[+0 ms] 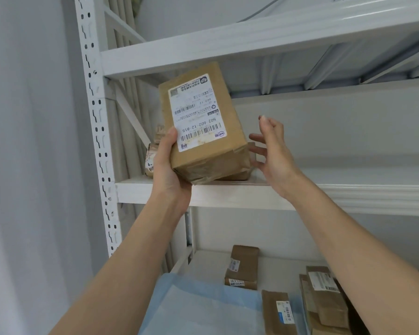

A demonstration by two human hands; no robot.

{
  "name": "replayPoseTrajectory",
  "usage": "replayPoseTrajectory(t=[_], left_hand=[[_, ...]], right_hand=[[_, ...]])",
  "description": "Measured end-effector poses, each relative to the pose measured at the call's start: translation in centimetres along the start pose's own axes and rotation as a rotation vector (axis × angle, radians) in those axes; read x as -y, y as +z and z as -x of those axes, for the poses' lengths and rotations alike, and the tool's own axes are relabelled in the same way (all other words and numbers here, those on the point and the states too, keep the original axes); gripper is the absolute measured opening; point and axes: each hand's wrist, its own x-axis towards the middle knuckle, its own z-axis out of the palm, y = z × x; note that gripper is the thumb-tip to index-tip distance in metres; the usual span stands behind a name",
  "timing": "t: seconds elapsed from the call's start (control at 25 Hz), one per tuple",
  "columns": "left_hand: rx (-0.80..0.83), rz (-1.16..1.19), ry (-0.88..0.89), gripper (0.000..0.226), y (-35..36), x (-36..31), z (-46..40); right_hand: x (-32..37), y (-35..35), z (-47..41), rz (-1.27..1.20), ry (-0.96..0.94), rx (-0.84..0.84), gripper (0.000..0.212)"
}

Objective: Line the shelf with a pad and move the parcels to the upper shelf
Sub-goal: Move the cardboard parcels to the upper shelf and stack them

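**Ana:** White metal shelving fills the frame, its perforated upright (96,131) running down the left beside a pale grey wall. What's in hand?

**Ben:** Left of centre, the left hand (168,168) grips a brown cardboard parcel (203,126) from below and the side, thumb curled up onto the label face, the other fingers hidden underneath. The parcel is tilted, its lower edge just over the front lip of the upper shelf (252,192). Behind it, more parcels (151,158) already sit on that shelf, half hidden.

**Ana:** And to the right of it?

**Ben:** The right hand (273,151) hovers just beside the parcel's right face, fingers spread and relaxed, holding nothing. I can't tell whether a fingertip touches the cardboard.

**Ana:** So which step?

**Ben:** Moving parcels up, I'd say. At the bottom centre of the frame a light blue pad (203,303) lies on the lower shelf (211,259), and I can't make out any pad on the upper shelf. At the lower right, several parcels (324,293) wait to go up.

**Ana:** Next move?

**Ben:** Probably steady the parcel with the right hand, level it, and slide it onto the upper shelf beside those already there, keeping it clear of the beam above.
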Motion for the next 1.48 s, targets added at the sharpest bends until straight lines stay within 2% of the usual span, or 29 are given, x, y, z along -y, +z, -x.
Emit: replayPoseTrajectory(t=[0.16,0.28,0.36,0.44,0.52,0.6,0.72,0.88,1.0,1.16,1.24,1.32,1.4,1.48], left_hand=[[0.066,-0.082,0.013,0.041,2.7,1.5,-0.7],[0.120,-0.223,0.036,0.047,4.3,2.4,-1.3],[0.026,-0.428,0.099,0.046,5.2,3.1,-1.7],[-0.051,-0.764,0.350,0.042,4.5,4.3,-2.3],[0.028,-1.079,0.530,0.036,2.8,6.0,-3.1],[0.095,-1.344,0.556,0.041,1.1,7.7,-4.2],[0.070,-1.509,0.669,0.043,0.5,8.5,-5.1],[0.082,-1.482,0.697,0.042,0.9,8.1,-5.9],[0.092,-1.454,0.697,0.041,0.9,8.3,-5.9],[0.082,-1.457,0.728,0.042,1.3,8.6,-5.4],[0.136,-1.322,0.700,0.046,2.7,8.8,-4.1],[0.207,-1.043,0.425,0.061,5.5,8.9,-2.6],[0.191,-0.767,0.081,0.091,8.3,8.9,-1.7],[0.124,-0.518,-0.043,0.111,10.0,8.6,-1.4]], right_hand=[[1.8,-2.3,1.5,0.047,-0.105,0.143,0.058],[2.3,-3.6,1.7,0.037,-0.083,0.183,0.054],[2.6,-4.5,1.3,-0.048,-0.054,0.077,0.045],[2.5,-6.0,0.5,-0.090,-0.019,-0.096,0.041],[2.0,-7.5,-0.3,0.014,0.032,-0.249,0.041],[1.3,-8.6,-0.9,0.094,0.163,-0.327,0.046],[0.8,-8.9,-1.6,0.138,0.297,-0.336,0.046],[0.5,-8.6,-2.1,0.229,0.313,-0.343,0.051],[0.2,-8.8,-2.1,0.192,0.298,-0.332,0.046],[0.9,-9.4,-1.6,-0.069,0.289,-0.295,0.045],[1.3,-9.7,-1.2,-0.295,0.258,-0.226,0.040],[1.4,-9.6,-0.4,-0.452,0.234,-0.191,0.041],[1.1,-9.2,0.6,-0.456,0.222,-0.115,0.058],[0.8,-8.8,1.6,-0.338,0.209,-0.016,0.081]])
